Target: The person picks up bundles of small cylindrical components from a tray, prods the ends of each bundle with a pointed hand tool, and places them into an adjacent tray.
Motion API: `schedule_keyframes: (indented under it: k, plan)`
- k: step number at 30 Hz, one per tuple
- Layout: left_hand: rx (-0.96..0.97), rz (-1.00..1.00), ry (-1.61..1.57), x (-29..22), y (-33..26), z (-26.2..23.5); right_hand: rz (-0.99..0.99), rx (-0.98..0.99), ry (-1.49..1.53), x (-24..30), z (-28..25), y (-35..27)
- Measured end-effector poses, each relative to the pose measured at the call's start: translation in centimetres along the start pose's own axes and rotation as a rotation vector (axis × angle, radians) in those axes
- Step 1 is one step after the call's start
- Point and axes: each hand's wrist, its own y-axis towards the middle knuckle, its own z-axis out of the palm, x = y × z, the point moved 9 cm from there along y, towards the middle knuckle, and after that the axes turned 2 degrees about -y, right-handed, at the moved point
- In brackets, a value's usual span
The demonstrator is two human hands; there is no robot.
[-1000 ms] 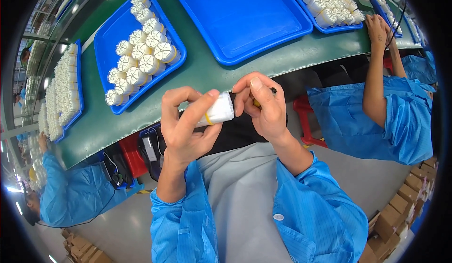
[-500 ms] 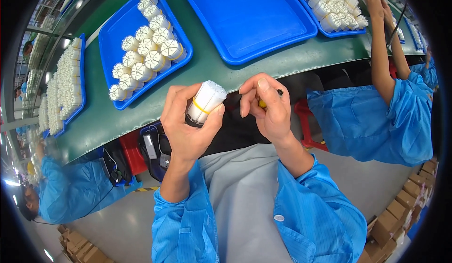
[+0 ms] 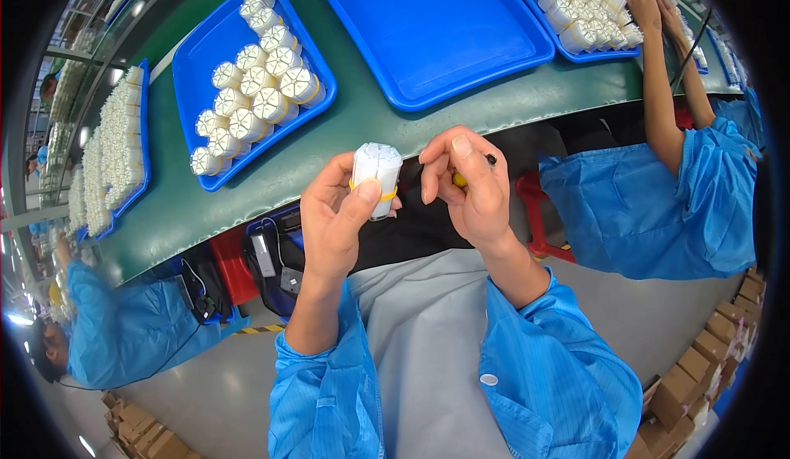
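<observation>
One bundle (image 3: 378,164), banded but untrayed, is pinched in my left hand (image 3: 333,220), my right hand (image 3: 480,201) closed around a black-ended item (image 3: 491,160).

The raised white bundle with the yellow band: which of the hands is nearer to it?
Left. The left hand holds the bundle; the right hand is apart from it, to its right.
</observation>
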Motion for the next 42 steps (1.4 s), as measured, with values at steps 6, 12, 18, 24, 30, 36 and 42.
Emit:
schedule_keyframes:
  k: [6,12,18,24,30,36,42]
  plan:
    - [0.105,0.055,-0.143,0.3,-0.1,1.4,0.002,-0.008,0.013,0.2,-0.1,-0.1]
    - [0.135,0.066,-0.188,0.4,-0.2,1.7,0.001,-0.037,0.001,0.4,-0.3,0.0]
    - [0.162,0.030,-0.234,0.5,-0.2,1.9,0.005,-0.026,-0.002,0.3,-0.4,-0.1]
    - [0.167,0.007,-0.220,0.6,-0.3,1.9,0.009,0.019,0.086,0.3,-0.2,-0.2]
    - [0.137,0.055,-0.147,0.2,-0.3,2.0,-0.078,0.008,0.141,1.1,-0.5,-0.5]
    - [0.166,0.139,0.063,-0.5,-0.6,2.3,-0.455,0.222,0.493,7.9,0.4,-1.8]
    - [0.230,0.135,0.128,-0.3,-1.1,3.6,-0.491,0.349,0.558,9.1,2.5,-2.2]
